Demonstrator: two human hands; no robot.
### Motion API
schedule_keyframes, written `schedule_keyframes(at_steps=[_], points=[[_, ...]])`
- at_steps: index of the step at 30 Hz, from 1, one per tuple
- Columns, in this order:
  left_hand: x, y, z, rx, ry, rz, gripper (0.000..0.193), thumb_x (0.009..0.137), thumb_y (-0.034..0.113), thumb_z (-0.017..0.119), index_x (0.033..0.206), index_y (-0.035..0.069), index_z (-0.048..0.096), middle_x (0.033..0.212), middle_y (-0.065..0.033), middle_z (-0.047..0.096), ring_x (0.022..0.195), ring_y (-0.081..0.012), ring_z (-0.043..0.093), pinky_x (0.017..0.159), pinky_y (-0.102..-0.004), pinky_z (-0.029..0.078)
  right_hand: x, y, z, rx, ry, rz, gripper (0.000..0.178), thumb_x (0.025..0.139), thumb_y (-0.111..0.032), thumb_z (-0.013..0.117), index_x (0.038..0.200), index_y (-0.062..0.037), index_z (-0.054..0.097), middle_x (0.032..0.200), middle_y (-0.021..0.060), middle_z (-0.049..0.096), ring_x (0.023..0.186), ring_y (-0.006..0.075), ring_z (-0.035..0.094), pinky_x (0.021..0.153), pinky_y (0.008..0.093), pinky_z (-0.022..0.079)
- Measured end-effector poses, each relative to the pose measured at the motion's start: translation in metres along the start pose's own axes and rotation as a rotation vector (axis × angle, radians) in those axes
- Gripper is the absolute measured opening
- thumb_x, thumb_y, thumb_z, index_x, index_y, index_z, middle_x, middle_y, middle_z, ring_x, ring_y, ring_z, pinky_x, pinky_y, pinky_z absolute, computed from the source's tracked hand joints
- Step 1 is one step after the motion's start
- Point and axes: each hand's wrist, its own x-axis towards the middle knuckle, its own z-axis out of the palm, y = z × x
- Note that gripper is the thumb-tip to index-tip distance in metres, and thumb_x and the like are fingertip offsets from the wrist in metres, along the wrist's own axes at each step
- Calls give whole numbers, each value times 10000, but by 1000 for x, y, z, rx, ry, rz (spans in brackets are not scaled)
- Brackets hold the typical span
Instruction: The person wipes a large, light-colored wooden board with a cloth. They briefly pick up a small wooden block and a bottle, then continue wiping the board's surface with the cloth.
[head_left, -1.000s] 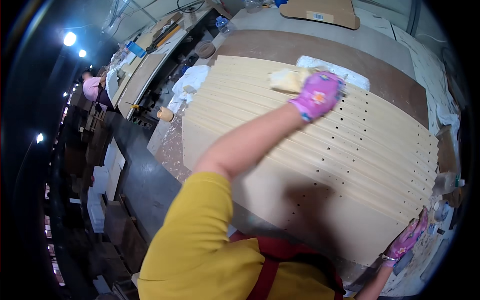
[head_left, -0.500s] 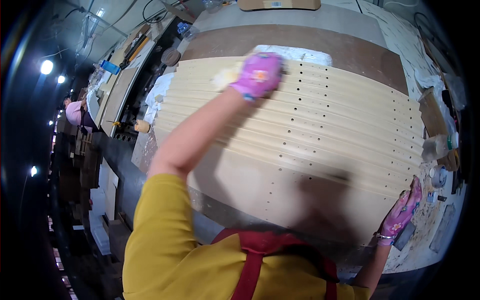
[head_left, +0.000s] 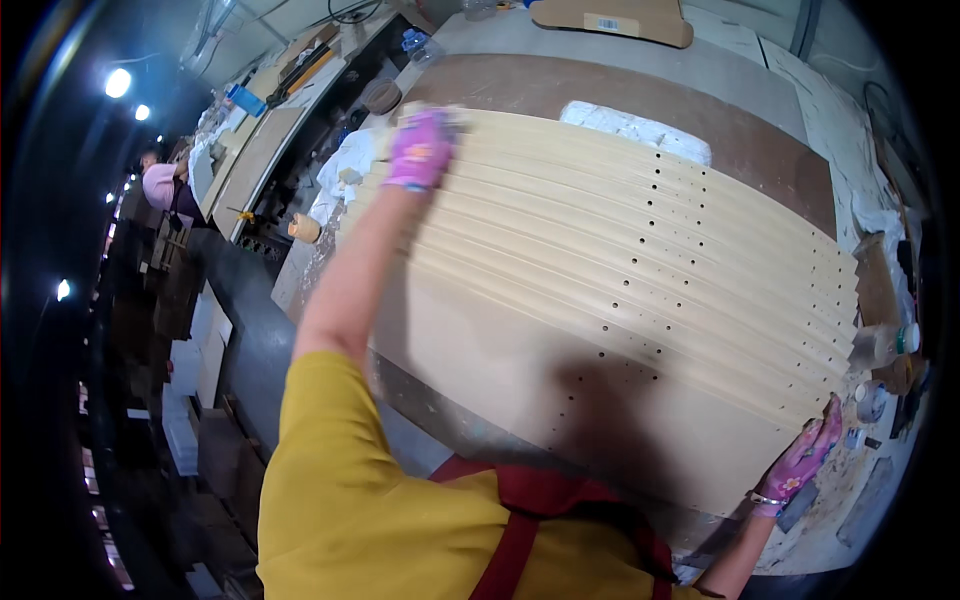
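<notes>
A large cream panel of overlapping stepped boards (head_left: 520,230), with rows of dark drilled holes, lies across the table. My left hand (head_left: 420,150), in a pink flowered glove, is at the panel's far left corner, smeared by motion. It seems closed on a pale cloth (head_left: 452,116), whose shape is blurred. At the near right corner of the panel, my right hand (head_left: 798,460), gloved in the same pattern, rests against the edge with its fingers stretched out.
A white wrapped bundle (head_left: 636,130) lies beyond the panel's far edge. Left of the panel are white crumpled cloth (head_left: 348,165) and a small tan container (head_left: 304,228). Jars and a clear bottle (head_left: 875,346) stand along the right. A person (head_left: 160,186) is far left.
My left hand has swept leftward over the panel to its far left corner, carrying the pale cloth. My right hand stays at the right edge. The whole view has shifted a little.
</notes>
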Motion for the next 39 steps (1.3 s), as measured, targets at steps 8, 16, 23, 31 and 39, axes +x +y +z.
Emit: schedule_keyframes(at_steps=[8,16,23,31,39], points=[[-14,15,-14,23,-41,124,276,896,333,564,940,77,656,892,-183,675,850,-377,647,760,-466,514,-3,1,1,-35,-4,13,457,1027,-253,345,1375,21,456,1384,188,483,1297,319,425,1102,415,308],[-33,216,18,-203,-85,457,91,793,133,610,833,64,655,827,-161,648,788,-319,654,704,-416,527,2,-2,1,19,-10,8,490,1037,-304,347,1382,33,428,1400,190,454,1298,309,427,1097,409,325],[-11,50,35,-23,134,191,234,870,246,587,1014,68,635,993,-176,643,941,-348,627,801,-436,505,2,12,1,3,3,-92,480,1034,-288,352,1393,22,425,1409,185,451,1296,311,428,1092,402,329],[-45,-84,-39,253,-66,-212,281,848,274,607,1058,88,632,1010,-180,663,957,-354,640,836,-446,512,0,-3,-1,-38,-9,-43,457,1033,-251,353,1394,18,432,1408,187,467,1300,322,423,1095,396,314],[-71,142,-27,-328,-282,294,229,840,165,609,1037,59,661,891,-142,654,806,-271,656,722,-401,527,-1,0,-6,-42,-3,-29,460,1027,-243,360,1407,8,428,1415,183,472,1302,319,421,1104,403,296]])
